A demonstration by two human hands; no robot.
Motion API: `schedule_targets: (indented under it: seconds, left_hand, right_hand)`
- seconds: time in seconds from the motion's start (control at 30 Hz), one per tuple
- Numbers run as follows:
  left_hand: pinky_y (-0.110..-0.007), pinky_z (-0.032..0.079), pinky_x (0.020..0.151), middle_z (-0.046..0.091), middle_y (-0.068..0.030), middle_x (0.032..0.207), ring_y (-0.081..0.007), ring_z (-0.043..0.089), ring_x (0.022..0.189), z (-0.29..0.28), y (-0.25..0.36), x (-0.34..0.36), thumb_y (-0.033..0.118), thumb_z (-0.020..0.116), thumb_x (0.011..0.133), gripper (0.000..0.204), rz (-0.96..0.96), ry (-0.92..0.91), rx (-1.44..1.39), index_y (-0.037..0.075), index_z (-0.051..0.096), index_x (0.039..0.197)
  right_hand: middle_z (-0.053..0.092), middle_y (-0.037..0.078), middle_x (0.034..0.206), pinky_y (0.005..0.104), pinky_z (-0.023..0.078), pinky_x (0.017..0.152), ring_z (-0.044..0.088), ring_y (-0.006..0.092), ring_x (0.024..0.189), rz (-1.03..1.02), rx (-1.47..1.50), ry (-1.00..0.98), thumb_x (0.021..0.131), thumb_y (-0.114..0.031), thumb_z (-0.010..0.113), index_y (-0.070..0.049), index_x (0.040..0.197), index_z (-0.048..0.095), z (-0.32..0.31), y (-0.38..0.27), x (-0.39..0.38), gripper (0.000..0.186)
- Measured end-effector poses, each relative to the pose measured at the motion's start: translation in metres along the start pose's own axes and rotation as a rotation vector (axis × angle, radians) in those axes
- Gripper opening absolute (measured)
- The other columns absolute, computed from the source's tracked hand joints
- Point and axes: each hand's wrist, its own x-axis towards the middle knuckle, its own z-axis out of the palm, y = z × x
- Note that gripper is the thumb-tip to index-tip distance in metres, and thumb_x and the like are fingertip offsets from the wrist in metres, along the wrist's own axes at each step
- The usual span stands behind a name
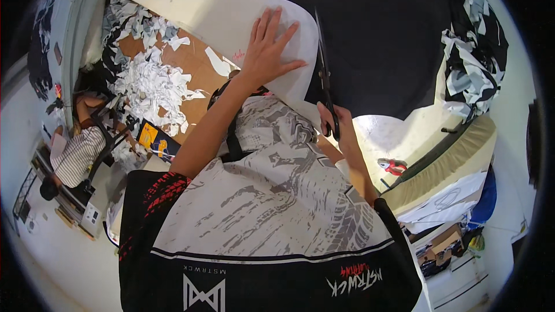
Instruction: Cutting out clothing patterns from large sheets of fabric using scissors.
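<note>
My left hand [270,52] lies flat with its fingers spread on a white sheet with a curved edge [300,75], beside a small red marking. To the right of that sheet extends a large piece of black fabric [381,40], its near edge cut in a wavy line. My right hand [341,127] grips the handles of long black scissors [324,72]. Their blades point away from me, along the border between the white sheet's curve and the black fabric. The thumb and fingers go through or around the handle loops; which exactly is partly hidden.
White and grey scraps [153,84] cover a brown surface at left. More black and white scraps [468,75] hang at the right edge. A red-handled tool [393,166] lies on the pale tabletop [370,138]. Another person [84,153] sits at lower left. A beige padded roll [457,153] borders the table.
</note>
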Motion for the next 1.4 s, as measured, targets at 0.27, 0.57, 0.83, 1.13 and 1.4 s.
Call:
schedule_targets:
  seconds: [0.27, 0.57, 0.83, 1.13, 1.4]
  left_hand:
    - [-0.060, 0.024, 0.125, 0.027, -0.0223, 0.168, -0.0473, 0.023, 0.155, -0.003, -0.003, 0.004, 0.060, 0.084, 0.078, 0.089, -0.041, -0.072, -0.036, 0.020, 0.055, 0.152]
    - [-0.062, 0.020, 0.126, 0.024, -0.0176, 0.172, -0.0432, 0.020, 0.158, -0.009, -0.008, -0.002, 0.063, 0.084, 0.076, 0.094, -0.082, -0.062, -0.067, 0.026, 0.051, 0.156]
    - [-0.071, 0.011, 0.123, 0.025, -0.0151, 0.173, -0.0407, 0.018, 0.160, -0.016, -0.002, -0.012, 0.074, 0.080, 0.071, 0.103, -0.139, -0.057, 0.031, 0.027, 0.049, 0.158]
    - [-0.068, 0.010, 0.125, 0.026, -0.0129, 0.173, -0.0401, 0.019, 0.160, -0.021, -0.010, -0.016, 0.076, 0.079, 0.070, 0.106, -0.139, -0.059, 0.034, 0.031, 0.047, 0.159]
    - [-0.066, 0.011, 0.127, 0.025, -0.0115, 0.173, -0.0392, 0.019, 0.160, -0.027, -0.018, -0.020, 0.080, 0.075, 0.071, 0.105, -0.144, -0.083, 0.057, 0.032, 0.044, 0.160]
  right_hand:
    - [0.051, -0.004, 0.052, 0.0240, 0.032, 0.041, 0.046, 0.0050, 0.042, 0.036, -0.293, 0.014, 0.095, -0.032, 0.081, -0.010, 0.068, 0.060, -0.038, -0.016, 0.010, 0.041]
    - [0.054, 0.001, 0.063, 0.0281, 0.037, 0.057, 0.051, 0.0109, 0.057, -0.039, -0.289, -0.280, 0.105, -0.041, 0.062, -0.008, 0.074, 0.056, -0.056, -0.037, 0.016, 0.046]
    - [0.056, 0.002, 0.065, 0.0274, 0.040, 0.059, 0.055, 0.0117, 0.059, -0.002, -0.192, -0.216, 0.107, -0.040, 0.061, -0.006, 0.081, 0.058, -0.014, -0.013, 0.008, 0.043]
    - [0.055, 0.001, 0.058, 0.0266, 0.037, 0.047, 0.051, 0.0095, 0.048, 0.054, -0.272, -0.132, 0.103, -0.034, 0.069, -0.008, 0.070, 0.057, -0.021, -0.034, 0.010, 0.044]
    - [0.052, -0.003, 0.053, 0.0240, 0.032, 0.042, 0.046, 0.0051, 0.042, 0.084, -0.390, -0.091, 0.096, -0.031, 0.080, -0.009, 0.068, 0.059, -0.038, -0.059, 0.018, 0.042]
